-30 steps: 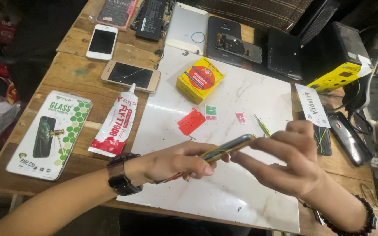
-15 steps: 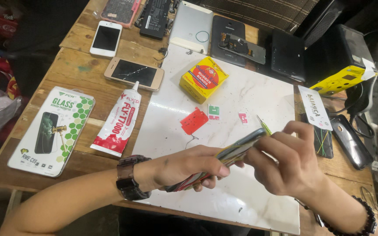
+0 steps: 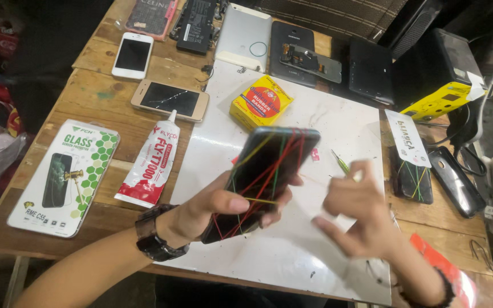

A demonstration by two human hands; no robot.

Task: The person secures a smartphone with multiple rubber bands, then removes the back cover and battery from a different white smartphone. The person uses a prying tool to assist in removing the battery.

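Left hand (image 3: 215,208): clamped on one dark phone (image 3: 266,177) wrapped in coloured rubber bands, above white mat (image 3: 338,120).
Right hand (image 3: 358,208): blurred, fingers spread, right of phone.
Glue tube (image 3: 152,162): one, left of phone.
Yellow box (image 3: 261,102): one, behind phone.

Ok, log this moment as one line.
left hand: holds dark flat phone wrapped in coloured rubber bands, tilted | right hand: blurred, beside phone, apart | white marble board below | glue tube left
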